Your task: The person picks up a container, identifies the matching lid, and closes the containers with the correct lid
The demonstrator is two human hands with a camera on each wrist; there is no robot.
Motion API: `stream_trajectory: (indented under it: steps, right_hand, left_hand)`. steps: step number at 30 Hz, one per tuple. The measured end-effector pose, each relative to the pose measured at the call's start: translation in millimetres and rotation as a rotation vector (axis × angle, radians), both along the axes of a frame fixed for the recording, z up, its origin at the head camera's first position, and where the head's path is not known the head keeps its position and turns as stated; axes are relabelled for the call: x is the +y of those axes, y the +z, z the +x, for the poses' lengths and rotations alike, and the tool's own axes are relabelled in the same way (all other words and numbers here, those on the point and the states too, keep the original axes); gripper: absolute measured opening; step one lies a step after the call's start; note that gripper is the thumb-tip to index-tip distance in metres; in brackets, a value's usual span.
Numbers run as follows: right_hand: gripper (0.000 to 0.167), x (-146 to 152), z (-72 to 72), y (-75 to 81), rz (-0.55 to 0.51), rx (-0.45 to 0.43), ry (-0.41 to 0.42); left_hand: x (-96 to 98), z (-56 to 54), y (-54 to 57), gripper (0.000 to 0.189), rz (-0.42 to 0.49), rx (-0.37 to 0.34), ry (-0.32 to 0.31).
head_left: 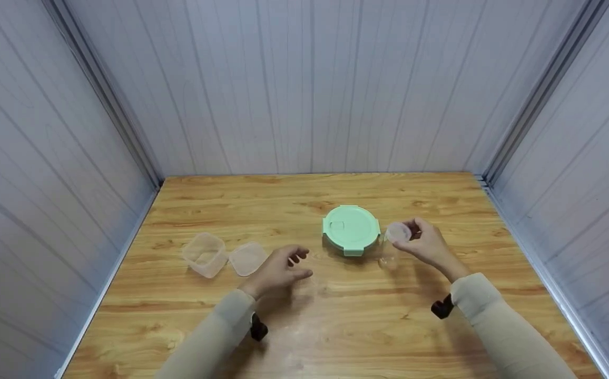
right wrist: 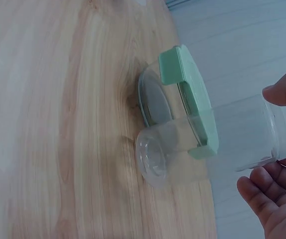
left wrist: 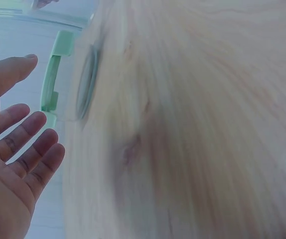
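Note:
My right hand point(head_left: 426, 246) grips a tall clear plastic jar by its top, thumb on one side and fingers on the other. The jar point(right wrist: 183, 147) has a whitish translucent lid point(head_left: 399, 232), and its round base is close over the table in the right wrist view. Just left of it sits a round clear food container with a mint-green clip lid point(head_left: 351, 227). My left hand point(head_left: 279, 269) holds nothing; its fingers are loosely bent and the thumb is apart from them, as the left wrist view shows too. Beside this hand lies a square translucent lid point(head_left: 247, 258).
A square translucent box point(head_left: 204, 255) without its lid on stands at the left of the wooden table point(head_left: 336, 326). Pale panel walls point(head_left: 294, 89) enclose the table at the back and both sides. Each wrist wears a small black camera.

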State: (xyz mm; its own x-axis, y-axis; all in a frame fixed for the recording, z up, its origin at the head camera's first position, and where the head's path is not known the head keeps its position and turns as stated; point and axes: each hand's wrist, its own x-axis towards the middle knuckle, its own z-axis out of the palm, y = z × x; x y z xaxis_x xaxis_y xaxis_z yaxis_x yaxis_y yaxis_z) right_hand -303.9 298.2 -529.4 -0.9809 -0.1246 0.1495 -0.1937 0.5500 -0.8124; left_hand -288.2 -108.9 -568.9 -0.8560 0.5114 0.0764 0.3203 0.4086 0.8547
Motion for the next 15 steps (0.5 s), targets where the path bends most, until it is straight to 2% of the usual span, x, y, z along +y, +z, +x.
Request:
stream_trajectory:
  steps: [8,15]
  right_hand:
    - [0.046,12.6,-4.8,-4.4,-0.013,0.011,-0.074]
    - [0.049,19.2,-5.4,-5.2,-0.014,-0.017,-0.122]
  left_hand:
    - [-8.5,-0.1,3.5,0.05,0.005,0.012,0.027]
    - [-15.7,1.0,6.4,0.05,-0.007,0.01,0.053]
